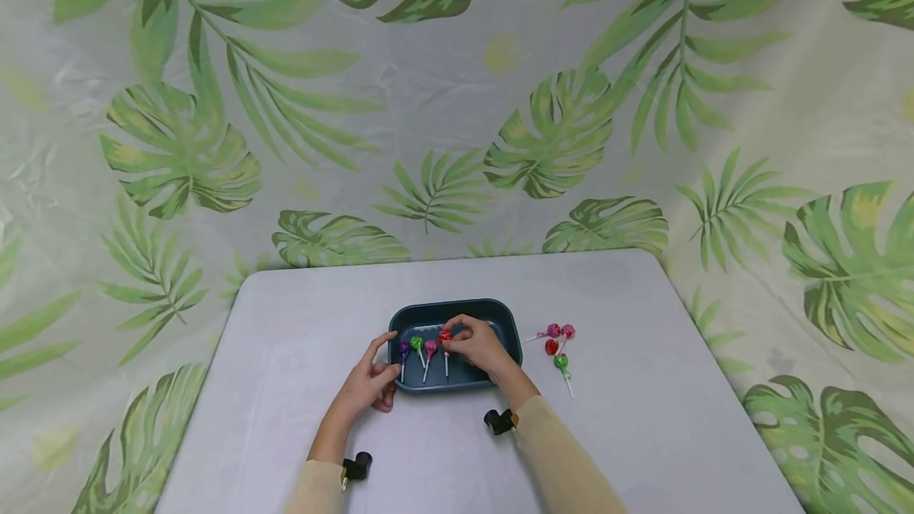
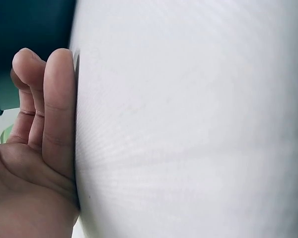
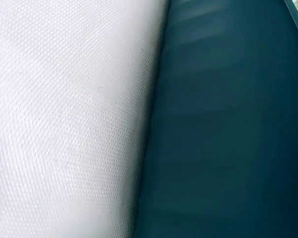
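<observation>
A dark blue rectangular tray (image 1: 457, 385) holds a row of lollipops. From the left they are a purple lollipop (image 1: 404, 348), a green lollipop (image 1: 417, 343), a pink lollipop (image 1: 431, 347) and a red lollipop (image 1: 446, 335). My right hand (image 1: 476, 343) reaches over the tray's right part and pinches the red one by its wrapped head, its stick pointing toward me. At the tray's left end, my left hand (image 1: 366, 385) holds the rim between thumb and fingers. Its lower fingers (image 2: 58, 109) curl beside the tray wall, close to the tabletop, in the left wrist view.
Right of the tray, several more lollipops lie on the white table (image 1: 643, 435): a green lollipop (image 1: 561, 361), a red lollipop (image 1: 551, 347) and pink ones (image 1: 568, 331) in a loose cluster. A leaf-patterned curtain (image 1: 428, 101) hangs behind the table and along its sides.
</observation>
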`<action>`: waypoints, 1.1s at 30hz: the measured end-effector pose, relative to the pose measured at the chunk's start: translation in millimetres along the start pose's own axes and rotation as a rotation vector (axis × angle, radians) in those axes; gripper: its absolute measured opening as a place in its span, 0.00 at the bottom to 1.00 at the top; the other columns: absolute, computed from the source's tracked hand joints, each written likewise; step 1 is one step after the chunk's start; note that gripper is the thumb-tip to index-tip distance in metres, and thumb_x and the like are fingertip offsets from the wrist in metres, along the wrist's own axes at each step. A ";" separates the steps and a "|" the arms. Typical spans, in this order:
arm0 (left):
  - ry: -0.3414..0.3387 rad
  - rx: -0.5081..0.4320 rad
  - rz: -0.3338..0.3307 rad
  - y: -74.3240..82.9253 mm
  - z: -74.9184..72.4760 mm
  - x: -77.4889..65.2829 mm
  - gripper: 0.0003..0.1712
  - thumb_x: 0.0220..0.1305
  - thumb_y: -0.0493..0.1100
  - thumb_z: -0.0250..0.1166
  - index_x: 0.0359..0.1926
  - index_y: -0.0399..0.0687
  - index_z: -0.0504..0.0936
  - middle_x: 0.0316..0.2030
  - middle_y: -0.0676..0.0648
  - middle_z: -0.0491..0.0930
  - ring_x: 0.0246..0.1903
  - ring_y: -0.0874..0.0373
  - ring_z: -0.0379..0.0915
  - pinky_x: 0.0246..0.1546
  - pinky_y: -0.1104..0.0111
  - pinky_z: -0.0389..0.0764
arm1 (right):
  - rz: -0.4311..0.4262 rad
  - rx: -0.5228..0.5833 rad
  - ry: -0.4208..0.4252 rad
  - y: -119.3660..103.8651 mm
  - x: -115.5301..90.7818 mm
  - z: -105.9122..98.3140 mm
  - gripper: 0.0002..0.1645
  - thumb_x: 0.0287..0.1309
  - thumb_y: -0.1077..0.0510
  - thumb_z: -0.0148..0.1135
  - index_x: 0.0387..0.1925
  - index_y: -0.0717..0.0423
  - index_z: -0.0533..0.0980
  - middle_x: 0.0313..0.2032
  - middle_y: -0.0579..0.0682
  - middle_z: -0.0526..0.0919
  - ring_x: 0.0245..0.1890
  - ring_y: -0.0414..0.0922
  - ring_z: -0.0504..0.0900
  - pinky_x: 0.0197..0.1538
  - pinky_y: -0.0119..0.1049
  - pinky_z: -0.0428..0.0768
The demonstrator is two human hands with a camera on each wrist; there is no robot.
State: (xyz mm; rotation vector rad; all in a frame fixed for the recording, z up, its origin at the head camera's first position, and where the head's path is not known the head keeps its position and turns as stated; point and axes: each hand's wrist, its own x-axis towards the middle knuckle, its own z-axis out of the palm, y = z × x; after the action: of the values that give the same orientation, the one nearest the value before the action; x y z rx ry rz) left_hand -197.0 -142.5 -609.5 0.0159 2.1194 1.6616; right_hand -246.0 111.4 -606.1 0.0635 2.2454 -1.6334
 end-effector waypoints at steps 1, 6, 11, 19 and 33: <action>0.000 0.000 0.000 0.0 0.0 0.0 0.36 0.63 0.51 0.61 0.66 0.82 0.54 0.26 0.32 0.77 0.15 0.48 0.76 0.20 0.53 0.82 | 0.002 -0.005 -0.001 0.6 0.6 0.2 0.16 0.49 0.50 0.70 0.41 0.39 0.76 0.28 0.49 0.84 0.17 0.40 0.67 0.18 0.29 0.64; -0.004 -0.002 -0.005 0.6 -0.3 -0.4 0.36 0.63 0.51 0.61 0.66 0.82 0.54 0.26 0.31 0.77 0.16 0.48 0.76 0.20 0.53 0.82 | 0.026 -0.028 0.003 2.6 2.0 1.8 0.16 0.48 0.51 0.70 0.41 0.40 0.77 0.27 0.52 0.83 0.18 0.42 0.68 0.20 0.29 0.65; -0.004 0.001 -0.003 1.2 -0.2 -0.2 0.36 0.63 0.50 0.61 0.66 0.82 0.54 0.25 0.33 0.77 0.16 0.47 0.76 0.20 0.53 0.82 | 0.045 -0.071 0.018 2.4 1.9 2.9 0.16 0.48 0.51 0.70 0.40 0.39 0.77 0.25 0.49 0.82 0.23 0.44 0.72 0.24 0.30 0.67; 0.002 0.007 -0.004 0.4 -0.3 0.9 0.36 0.64 0.50 0.60 0.66 0.83 0.53 0.26 0.33 0.77 0.17 0.45 0.76 0.21 0.52 0.82 | 0.044 -0.110 0.023 0.3 3.6 4.6 0.15 0.48 0.52 0.70 0.40 0.41 0.77 0.23 0.46 0.81 0.21 0.41 0.70 0.23 0.30 0.66; -0.003 -0.002 -0.009 2.7 0.1 -1.4 0.36 0.64 0.50 0.60 0.66 0.82 0.53 0.26 0.33 0.77 0.16 0.46 0.76 0.21 0.52 0.82 | 0.084 -0.127 -0.004 0.6 2.6 6.6 0.15 0.50 0.54 0.69 0.41 0.42 0.77 0.24 0.48 0.80 0.24 0.44 0.71 0.26 0.32 0.66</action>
State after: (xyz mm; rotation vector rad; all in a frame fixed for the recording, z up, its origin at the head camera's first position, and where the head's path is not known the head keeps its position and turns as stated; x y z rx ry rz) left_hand -196.3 -142.0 -606.5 0.0079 2.1127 1.6568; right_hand -246.6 105.0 -609.2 0.1197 2.3053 -1.4433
